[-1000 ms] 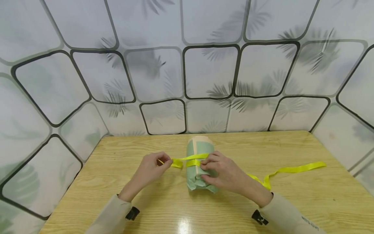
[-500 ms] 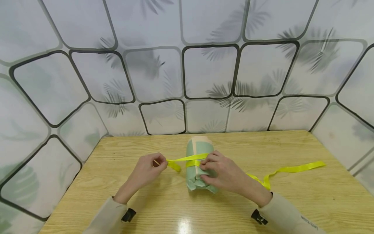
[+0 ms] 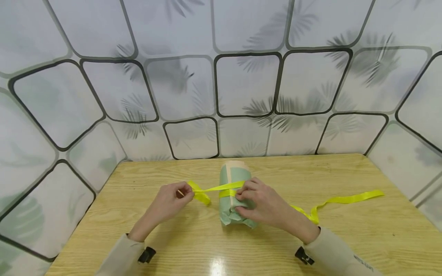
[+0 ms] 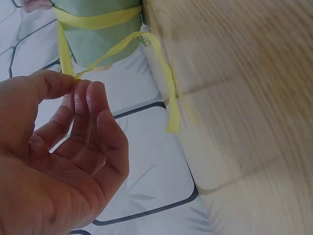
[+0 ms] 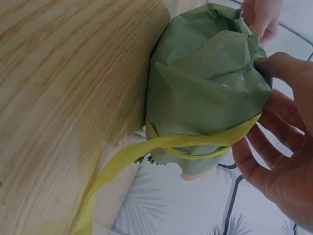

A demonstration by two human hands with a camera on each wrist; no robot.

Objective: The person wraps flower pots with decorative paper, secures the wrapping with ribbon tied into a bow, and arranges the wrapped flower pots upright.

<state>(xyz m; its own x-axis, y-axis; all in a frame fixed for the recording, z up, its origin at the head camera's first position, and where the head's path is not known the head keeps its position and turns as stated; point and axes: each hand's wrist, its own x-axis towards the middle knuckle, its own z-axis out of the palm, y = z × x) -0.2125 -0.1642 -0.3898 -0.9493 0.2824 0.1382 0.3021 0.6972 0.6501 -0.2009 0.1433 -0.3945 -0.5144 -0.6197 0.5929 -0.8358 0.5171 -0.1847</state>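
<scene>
A cylindrical parcel (image 3: pixel 238 175) wrapped in green paper lies on the table, its crumpled end toward me. A yellow ribbon (image 3: pixel 220 188) circles its middle. To the left, my left hand (image 3: pixel 170 200) pinches the ribbon between thumb and fingertips, drawing a stretch from the parcel; the loose tail (image 4: pixel 171 98) hangs past the fingers in the left wrist view. My right hand (image 3: pixel 266 203) grips the parcel's right side, thumb near the crumpled end and fingers on the ribbon band. In the right wrist view the ribbon (image 5: pixel 142 148) crosses the green paper (image 5: pixel 200 93) and trails off.
The other ribbon length (image 3: pixel 345 199) stretches across the wooden table (image 3: pixel 138 172) to the right, passing behind my right forearm. Patterned cloth walls (image 3: pixel 248 84) stand along the table's back and sides.
My left hand has moved a little left, drawing the ribbon with it, and the loose tail now hangs around its fingertips. The right hand and the parcel have stayed nearly still.
</scene>
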